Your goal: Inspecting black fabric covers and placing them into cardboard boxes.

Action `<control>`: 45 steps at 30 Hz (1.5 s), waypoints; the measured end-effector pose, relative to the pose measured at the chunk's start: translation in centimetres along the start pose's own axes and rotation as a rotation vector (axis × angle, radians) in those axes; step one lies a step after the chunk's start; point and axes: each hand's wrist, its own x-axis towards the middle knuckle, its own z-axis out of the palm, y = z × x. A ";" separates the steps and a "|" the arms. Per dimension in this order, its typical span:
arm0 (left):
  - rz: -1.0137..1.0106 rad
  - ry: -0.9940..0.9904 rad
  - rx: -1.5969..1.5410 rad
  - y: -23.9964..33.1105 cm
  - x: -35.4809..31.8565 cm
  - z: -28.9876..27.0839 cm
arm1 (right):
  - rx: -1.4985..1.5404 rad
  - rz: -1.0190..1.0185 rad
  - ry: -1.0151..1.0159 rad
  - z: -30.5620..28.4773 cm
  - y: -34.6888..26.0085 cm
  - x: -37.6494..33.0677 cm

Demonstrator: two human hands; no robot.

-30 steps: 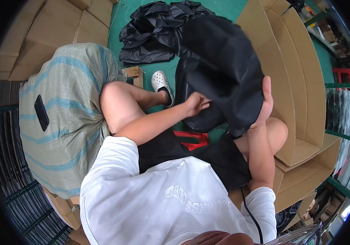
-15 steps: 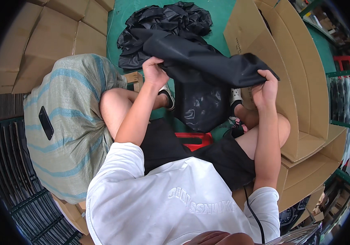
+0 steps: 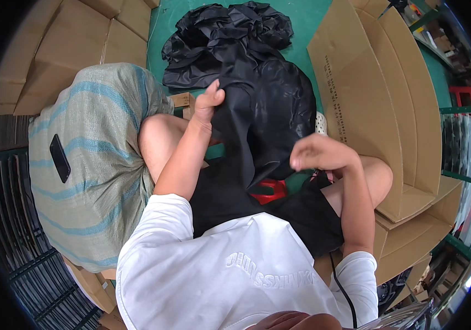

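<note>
A large black sheet [image 3: 237, 118], smooth and rubbery-looking, hangs in folds between my knees, its lower end near my lap. Beyond it, glossy black material [image 3: 288, 93] bulges up. At the sheet's left edge is my left hand [image 3: 208, 104], with thumb and a finger raised and slightly apart; its other fingers are mostly hidden. My right hand [image 3: 323, 153], a little blurred, is beside the sheet's lower right edge. Its fingers stretch leftward, and nothing shows in them.
A crumpled black heap [image 3: 224, 33] lies on the green floor ahead. To my left stands a striped woven sack [image 3: 98, 143] with a phone [image 3: 60, 158] on it. An upright cardboard box [image 3: 356, 82] is at the right. A red stool [image 3: 271, 191] shows below me.
The black sheet, earlier stretched between both hands, now hangs down toward my lap. My right hand has come off its right end and moved down and left. My left hand has barely moved.
</note>
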 end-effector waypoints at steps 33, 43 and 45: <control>-0.531 -0.165 0.083 -5.9 -0.8 1.9 | 0.334 -0.357 0.311 0.7 -0.5 4.3; -0.568 -0.204 0.086 -6.5 -1.1 3.4 | 0.239 -0.342 0.396 1.1 0.6 5.6; -0.573 -0.247 0.085 -6.5 -1.4 3.6 | 0.161 -0.359 0.408 1.2 1.1 5.9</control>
